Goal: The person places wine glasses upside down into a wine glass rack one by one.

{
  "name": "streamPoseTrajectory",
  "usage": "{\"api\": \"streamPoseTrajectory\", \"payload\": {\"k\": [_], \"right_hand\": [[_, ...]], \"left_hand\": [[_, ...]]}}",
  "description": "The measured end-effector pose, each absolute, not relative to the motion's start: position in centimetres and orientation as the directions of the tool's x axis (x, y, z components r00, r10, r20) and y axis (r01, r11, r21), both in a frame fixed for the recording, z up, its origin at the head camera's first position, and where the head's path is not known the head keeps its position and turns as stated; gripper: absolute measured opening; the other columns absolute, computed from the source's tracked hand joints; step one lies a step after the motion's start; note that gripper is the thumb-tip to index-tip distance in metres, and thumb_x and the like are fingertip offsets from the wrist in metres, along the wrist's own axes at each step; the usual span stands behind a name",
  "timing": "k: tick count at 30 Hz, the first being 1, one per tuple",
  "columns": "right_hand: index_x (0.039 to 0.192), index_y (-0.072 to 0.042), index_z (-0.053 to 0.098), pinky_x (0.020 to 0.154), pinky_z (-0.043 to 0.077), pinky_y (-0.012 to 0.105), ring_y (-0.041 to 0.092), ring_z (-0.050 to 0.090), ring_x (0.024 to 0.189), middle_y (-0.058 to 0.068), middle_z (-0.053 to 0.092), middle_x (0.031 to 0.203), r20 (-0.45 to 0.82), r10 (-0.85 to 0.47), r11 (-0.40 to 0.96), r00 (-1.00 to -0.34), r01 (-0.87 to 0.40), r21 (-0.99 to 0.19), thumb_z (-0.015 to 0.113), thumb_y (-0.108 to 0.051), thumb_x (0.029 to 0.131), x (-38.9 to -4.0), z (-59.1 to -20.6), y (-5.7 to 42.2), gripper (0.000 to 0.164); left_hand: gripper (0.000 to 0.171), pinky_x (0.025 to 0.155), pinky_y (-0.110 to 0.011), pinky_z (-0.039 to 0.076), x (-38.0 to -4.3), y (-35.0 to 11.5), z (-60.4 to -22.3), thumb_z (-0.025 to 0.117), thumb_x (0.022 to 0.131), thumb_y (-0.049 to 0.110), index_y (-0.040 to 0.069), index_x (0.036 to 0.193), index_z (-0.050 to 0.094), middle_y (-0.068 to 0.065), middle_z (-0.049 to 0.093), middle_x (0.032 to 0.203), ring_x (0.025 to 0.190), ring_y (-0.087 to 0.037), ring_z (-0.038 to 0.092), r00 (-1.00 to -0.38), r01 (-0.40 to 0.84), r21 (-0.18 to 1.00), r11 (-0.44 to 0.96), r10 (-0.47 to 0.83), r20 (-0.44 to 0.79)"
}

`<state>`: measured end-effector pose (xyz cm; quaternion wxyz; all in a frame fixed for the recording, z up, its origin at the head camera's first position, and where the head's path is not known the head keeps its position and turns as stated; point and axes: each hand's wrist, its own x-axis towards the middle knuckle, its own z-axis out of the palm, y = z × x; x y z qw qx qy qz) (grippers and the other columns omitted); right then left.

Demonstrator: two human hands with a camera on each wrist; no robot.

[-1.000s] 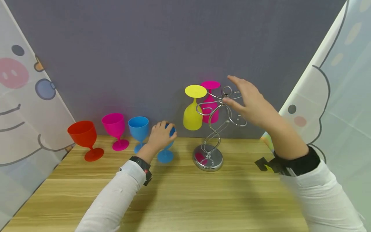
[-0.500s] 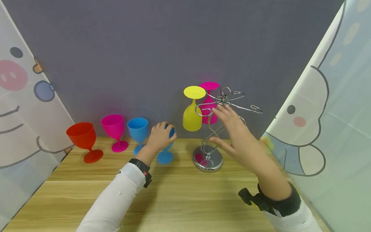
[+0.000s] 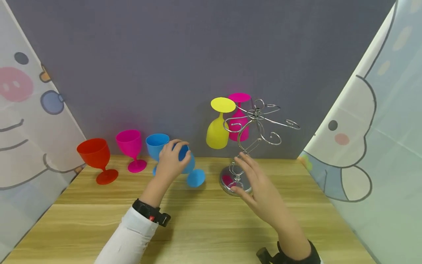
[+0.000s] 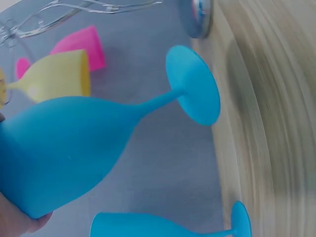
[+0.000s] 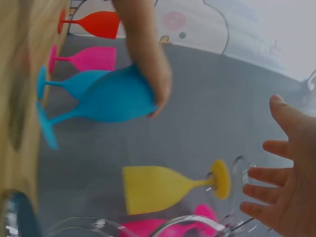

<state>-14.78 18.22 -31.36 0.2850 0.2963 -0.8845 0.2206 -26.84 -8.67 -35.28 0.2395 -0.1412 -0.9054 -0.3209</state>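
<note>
My left hand (image 3: 169, 161) grips a blue goblet (image 3: 190, 167) by the rim end of its bowl. The goblet leans, its foot swung out to the right; whether the foot touches the table I cannot tell. In the left wrist view this goblet's bowl (image 4: 74, 143) fills the near side. My right hand (image 3: 260, 190), fingers spread and holding nothing, is in front of the chrome goblet rack (image 3: 256, 114). A yellow goblet (image 3: 217, 135) and a magenta goblet (image 3: 239, 97) hang upside down from the rack's left side.
On the wooden table (image 3: 204, 227), a second blue goblet (image 3: 154, 145) stands partly behind my left hand. Farther left stand a magenta goblet (image 3: 130, 143) and a red goblet (image 3: 95, 154). A grey panel (image 3: 165, 66) rises behind, with printed curtains at both sides.
My left hand has tilted the blue goblet, which stood upright before, and shifted left a little. My right hand has come down from the rack's top toward the front of its base.
</note>
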Motion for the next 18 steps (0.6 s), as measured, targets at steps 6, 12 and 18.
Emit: {"api": "streamPoseTrajectory", "payload": {"k": [6,12,18], "right_hand": [[0.148,-0.008,0.032,0.107,0.033,0.062,0.042,0.034,0.139,0.018,0.033,0.153,0.565,-0.306,0.759,-0.767,-0.554,-0.342,0.066,-0.032,0.090,-15.1,-34.2,18.5,0.071],[0.147,-0.003,0.029,0.107,0.032,0.062,0.044,0.032,0.139,0.024,0.032,0.152,0.503,-0.268,0.797,-0.821,-0.483,-0.363,0.072,-0.027,0.085,-15.8,-36.2,19.3,0.079],[0.152,-0.008,0.019,0.107,0.031,0.063,0.045,0.027,0.141,0.024,0.023,0.156,0.412,-0.259,0.823,-0.874,-0.423,-0.380,0.073,-0.033,0.084,-16.4,-37.6,20.6,0.091]], "left_hand": [[0.032,0.102,-0.058,0.034,-24.8,-10.0,-35.5,0.057,0.092,0.021,0.010,0.121,0.062,-0.014,0.051,0.131,0.125,-0.037,0.043,-0.792,0.493,0.624,0.606,0.015,0.610],[0.031,0.102,-0.058,0.037,-23.0,-10.7,-36.1,0.057,0.091,0.016,0.008,0.120,0.063,-0.014,0.052,0.132,0.127,-0.034,0.044,-0.782,0.516,0.685,0.514,-0.043,0.621],[0.031,0.102,-0.060,0.036,-21.5,-10.9,-36.2,0.056,0.091,0.011,0.008,0.120,0.064,-0.012,0.052,0.132,0.127,-0.031,0.045,-0.770,0.548,0.716,0.432,-0.076,0.634]]}}
